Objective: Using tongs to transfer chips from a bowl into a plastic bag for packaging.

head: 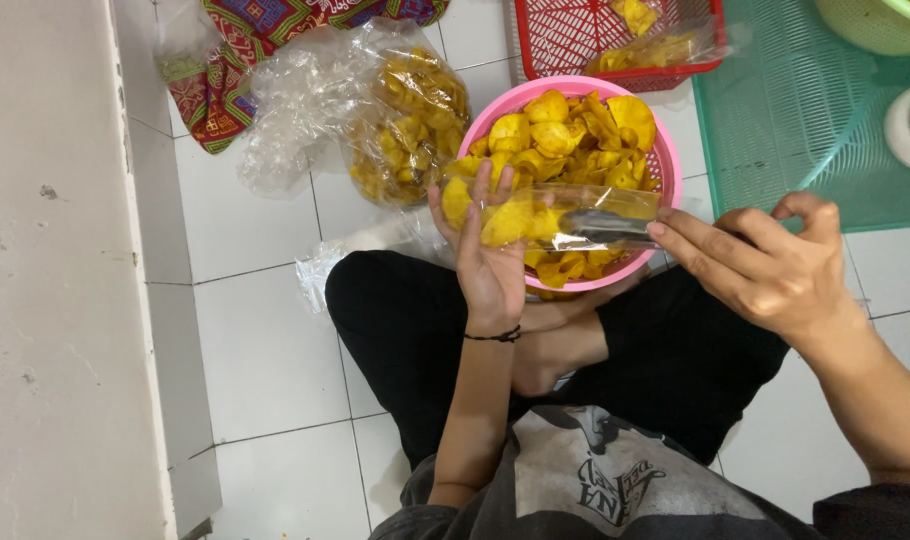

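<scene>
The person is sitting cross-legged on the white tiled floor (265,340) and is holding a small clear bag (560,222) over a pink basket (668,170) full of yellow chips (575,135). The left hand (487,262) is cupping the bag from below, with its fingers curled up around the closed end, where a few chips are already sitting. The right hand (765,265) is pinching the open end of the bag with its fingertips, and the other fingers are bending loosely. To do this well, I think the left hand should be keeping the bag level and the right hand should be holding the mouth tight, because chips like these are thin and could be cracking if they are squeezed. The bag is hanging right above the basket, so any chip that falls should be landing back in it. A big clear bag (395,110) with more chips is lying on the floor to the left, beside a bright patterned cloth (235,50). A red basket (575,35) is sitting behind the pink one, and a green mesh mat (805,130) is lying to the right. The person's knees in black trousers (395,320) are sitting close under the basket, so there is little room for the arms.
</scene>
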